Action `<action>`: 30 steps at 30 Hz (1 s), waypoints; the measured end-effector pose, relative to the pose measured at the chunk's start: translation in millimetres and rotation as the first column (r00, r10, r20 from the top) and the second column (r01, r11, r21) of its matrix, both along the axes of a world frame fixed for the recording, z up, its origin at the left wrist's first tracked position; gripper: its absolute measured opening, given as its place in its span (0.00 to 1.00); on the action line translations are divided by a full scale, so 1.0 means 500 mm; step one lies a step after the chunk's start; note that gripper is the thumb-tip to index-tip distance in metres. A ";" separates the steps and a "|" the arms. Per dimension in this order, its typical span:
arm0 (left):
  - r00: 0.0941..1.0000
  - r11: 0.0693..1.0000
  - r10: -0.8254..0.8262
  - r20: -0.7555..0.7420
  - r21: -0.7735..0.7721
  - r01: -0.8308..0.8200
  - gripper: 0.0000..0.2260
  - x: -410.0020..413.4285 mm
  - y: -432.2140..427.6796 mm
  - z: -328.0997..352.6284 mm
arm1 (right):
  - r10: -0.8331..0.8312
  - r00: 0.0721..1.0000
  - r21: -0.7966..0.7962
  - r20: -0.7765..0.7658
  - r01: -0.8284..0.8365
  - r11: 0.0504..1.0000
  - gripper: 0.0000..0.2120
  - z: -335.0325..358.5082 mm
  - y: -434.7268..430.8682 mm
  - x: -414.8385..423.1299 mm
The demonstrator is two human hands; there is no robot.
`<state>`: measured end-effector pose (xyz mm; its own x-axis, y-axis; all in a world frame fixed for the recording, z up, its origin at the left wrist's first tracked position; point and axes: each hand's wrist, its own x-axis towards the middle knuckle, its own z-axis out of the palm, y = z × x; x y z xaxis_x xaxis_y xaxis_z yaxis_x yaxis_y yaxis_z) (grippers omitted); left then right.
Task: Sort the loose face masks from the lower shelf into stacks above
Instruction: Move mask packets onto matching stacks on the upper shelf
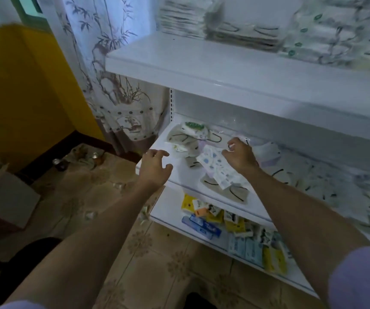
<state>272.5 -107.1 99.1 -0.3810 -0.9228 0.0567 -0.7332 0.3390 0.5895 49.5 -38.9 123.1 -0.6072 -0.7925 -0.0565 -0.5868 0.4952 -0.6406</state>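
Note:
Loose packaged face masks (188,137) lie scattered along the white middle shelf (157,152). My right hand (242,156) reaches in over them, its fingers curled onto a white mask with blue spots (215,166). My left hand (155,167) hovers with spread, relaxed fingers over the shelf's left front corner and holds nothing. On the upper shelf (202,61) stand stacks of masks (184,16), blurred by motion. More loose masks (326,184) spread to the right on the middle shelf.
The bottom shelf (170,210) holds several small yellow, blue and white packets (210,221). A patterned curtain (103,63) hangs left of the shelving, beside a yellow panel (23,90). A cardboard box (5,197) and small litter sit on the tiled floor.

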 end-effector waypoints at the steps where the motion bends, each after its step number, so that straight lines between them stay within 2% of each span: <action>1: 1.000 1.000 -0.010 -0.006 0.011 0.010 0.17 -0.026 -0.007 -0.012 | -0.023 1.000 0.007 0.015 0.023 1.000 0.18 -0.011 -0.001 -0.028; 7: 0.998 0.992 -0.052 -0.046 0.113 0.057 0.15 -0.157 -0.027 -0.077 | -0.177 0.981 0.123 0.078 0.167 0.978 0.19 -0.077 0.012 -0.155; 15: 0.991 0.963 -0.135 0.007 0.234 0.130 0.14 -0.232 -0.083 -0.178 | -0.324 0.928 0.234 0.183 0.279 0.931 0.23 -0.181 0.043 -0.163; 23: 0.953 0.922 -0.302 0.009 0.258 0.289 0.15 -0.278 -0.170 -0.202 | -0.526 0.765 0.256 0.372 0.460 0.850 0.27 -0.238 0.026 -0.163; 27: 0.946 0.903 -0.325 0.016 0.304 0.305 0.14 -0.299 -0.211 -0.228 | -0.556 0.713 0.287 0.426 0.477 0.831 0.30 -0.275 0.003 -0.137; 30: 0.950 0.897 -0.313 -0.004 0.326 0.297 0.12 -0.318 -0.230 -0.234 | -0.533 0.723 0.298 0.440 0.442 0.846 0.27 -0.296 -0.001 -0.139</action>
